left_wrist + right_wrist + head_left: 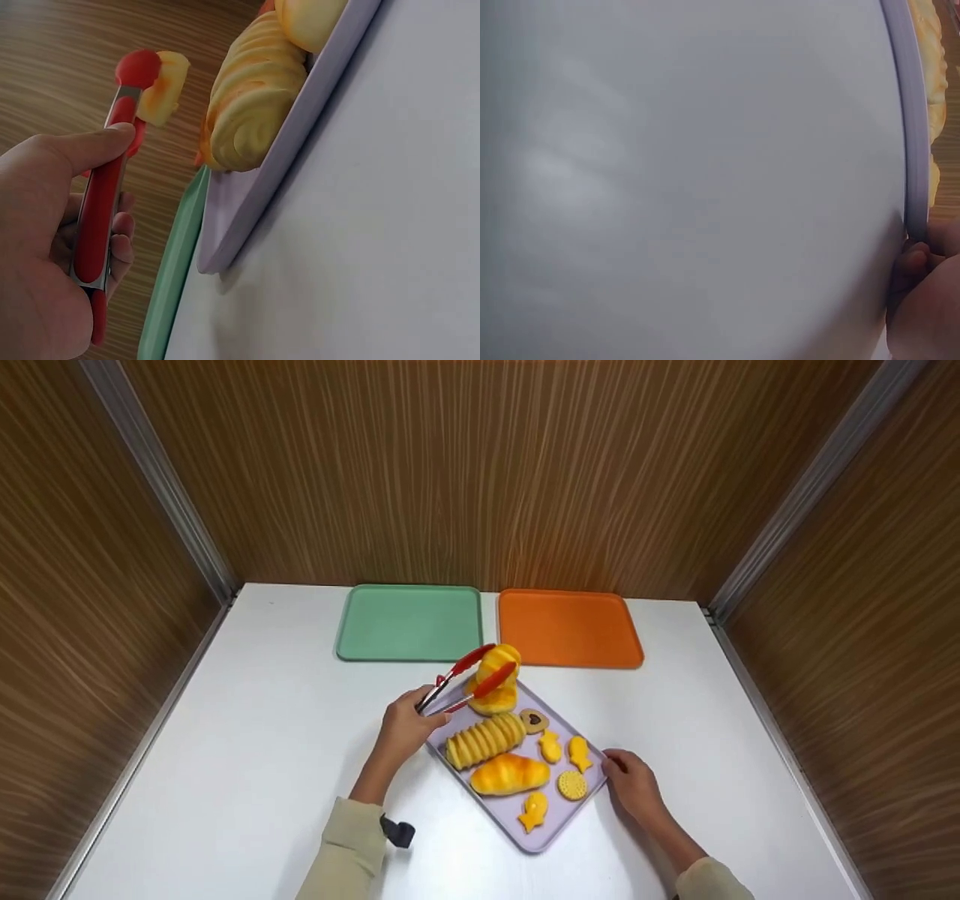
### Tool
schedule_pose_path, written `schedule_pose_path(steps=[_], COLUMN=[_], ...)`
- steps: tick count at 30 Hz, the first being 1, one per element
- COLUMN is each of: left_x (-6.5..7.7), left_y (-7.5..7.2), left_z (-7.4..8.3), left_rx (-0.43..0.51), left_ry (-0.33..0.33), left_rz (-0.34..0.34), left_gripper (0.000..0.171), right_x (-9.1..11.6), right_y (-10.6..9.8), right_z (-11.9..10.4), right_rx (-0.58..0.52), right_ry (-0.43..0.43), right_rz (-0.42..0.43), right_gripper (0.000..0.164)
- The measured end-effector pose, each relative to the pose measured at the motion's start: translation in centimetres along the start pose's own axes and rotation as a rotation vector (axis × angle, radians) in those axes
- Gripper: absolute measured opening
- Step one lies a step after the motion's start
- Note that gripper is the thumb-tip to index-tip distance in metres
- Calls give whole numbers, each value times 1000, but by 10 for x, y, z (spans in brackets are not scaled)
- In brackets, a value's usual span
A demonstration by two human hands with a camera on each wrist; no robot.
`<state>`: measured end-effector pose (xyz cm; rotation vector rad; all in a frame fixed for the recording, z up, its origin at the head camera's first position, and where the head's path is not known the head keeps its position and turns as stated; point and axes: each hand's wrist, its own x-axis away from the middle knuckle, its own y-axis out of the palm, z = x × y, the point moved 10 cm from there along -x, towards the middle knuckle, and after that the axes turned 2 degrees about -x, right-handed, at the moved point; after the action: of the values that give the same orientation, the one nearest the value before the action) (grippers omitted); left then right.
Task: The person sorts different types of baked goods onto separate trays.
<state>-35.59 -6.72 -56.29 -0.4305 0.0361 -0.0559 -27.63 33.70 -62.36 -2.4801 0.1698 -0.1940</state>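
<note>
The left hand [405, 726], fingers curled, grips red-and-steel tongs [495, 679] pinching a golden, ridged bread [498, 660] at the lilac tray's [501, 808] twelve o'clock; loaves [486, 741], fish shapes [533, 811] and biscuits [572, 785] lie inside; at three o'clock, the right hand [634, 784] pinches the tray.

Head view bright, soft shadows on table [225, 772]; wrist views dimmer, right hazy.

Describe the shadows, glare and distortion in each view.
Head: fairly sharp, soft shadows on the white table; left wrist: dimmer, a faint shadow near the lilac tray; right wrist: hazy, a pale glare patch at left, the tray's edge looking bowed.
</note>
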Motion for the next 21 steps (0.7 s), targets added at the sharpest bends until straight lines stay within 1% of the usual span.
schedule_pose_path(steps=[3, 6, 12, 17, 21], left_x=[-8, -15, -33, -52, -69], left_y=[4, 9, 19, 28, 37], left_z=[7, 12, 23, 31, 33], left_rx=[7, 18, -1, -37, -54], left_ry=[24, 20, 31, 60, 82], left_rz=[-4, -15, -13, -13, -17], left_gripper=[56, 56, 57, 54, 49], right_x=[0, 0, 1, 0, 0], right_y=[0, -1, 0, 1, 2], right_z=[2, 3, 2, 3, 4], right_rx=[-10, -17, -27, -31, -28], right_ry=[7, 7, 12, 33, 42], right_rz=[7, 12, 2, -2, -3], right_gripper=[30, 30, 31, 32, 32])
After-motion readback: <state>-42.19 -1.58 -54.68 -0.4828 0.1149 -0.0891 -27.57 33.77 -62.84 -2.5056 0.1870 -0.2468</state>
